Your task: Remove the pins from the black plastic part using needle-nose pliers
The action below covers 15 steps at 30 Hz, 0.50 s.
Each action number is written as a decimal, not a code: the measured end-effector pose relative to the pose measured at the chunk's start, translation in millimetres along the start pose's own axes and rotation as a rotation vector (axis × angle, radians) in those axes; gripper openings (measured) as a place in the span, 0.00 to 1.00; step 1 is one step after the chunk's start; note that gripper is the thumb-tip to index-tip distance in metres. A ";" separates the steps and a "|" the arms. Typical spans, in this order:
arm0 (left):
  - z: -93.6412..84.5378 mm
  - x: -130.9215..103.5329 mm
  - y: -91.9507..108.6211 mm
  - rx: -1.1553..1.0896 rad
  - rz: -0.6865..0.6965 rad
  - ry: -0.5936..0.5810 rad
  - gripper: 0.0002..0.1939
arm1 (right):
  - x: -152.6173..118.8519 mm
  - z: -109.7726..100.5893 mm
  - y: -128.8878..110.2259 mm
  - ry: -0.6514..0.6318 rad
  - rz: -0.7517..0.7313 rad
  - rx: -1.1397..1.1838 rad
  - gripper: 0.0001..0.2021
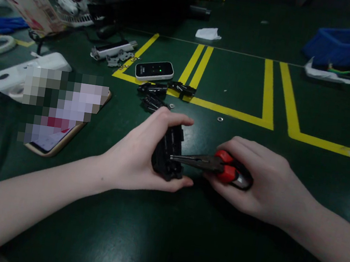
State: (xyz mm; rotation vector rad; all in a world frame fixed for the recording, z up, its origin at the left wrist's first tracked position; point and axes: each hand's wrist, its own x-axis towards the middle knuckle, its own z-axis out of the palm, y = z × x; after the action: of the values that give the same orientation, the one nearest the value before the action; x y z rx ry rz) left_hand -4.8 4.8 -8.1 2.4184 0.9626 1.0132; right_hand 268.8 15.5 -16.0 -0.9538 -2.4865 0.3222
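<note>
On my feed, the left hand (141, 152) curls its fingers around a black plastic part (173, 141) over the counter (108, 234), I judge to steady it; the right hand (259, 177) clasps red-and-black pliers (211, 164), turned sideways to reach the part (whether they pinch anything, I can't tell).

Phone (68, 122) on L of grn tbl (121, 236), blue bin (334, 51) far R.

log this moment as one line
left hand: holds black part | right hand: grips red-handled pliers | pliers: tips at black part, grip unclear | beyond: loose black pieces, metal rings | left side: phone
</note>
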 end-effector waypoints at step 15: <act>-2.3 1.4 -0.1 -0.133 -0.220 -0.126 0.42 | -1.7 -2.2 6.3 0.094 -0.060 -0.081 0.12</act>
State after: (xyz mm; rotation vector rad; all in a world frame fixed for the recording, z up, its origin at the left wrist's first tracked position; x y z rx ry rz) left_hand -5.8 6.0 -5.9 2.1826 1.0542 0.8105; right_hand 274.6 19.1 -16.9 -0.9019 -2.4522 0.1550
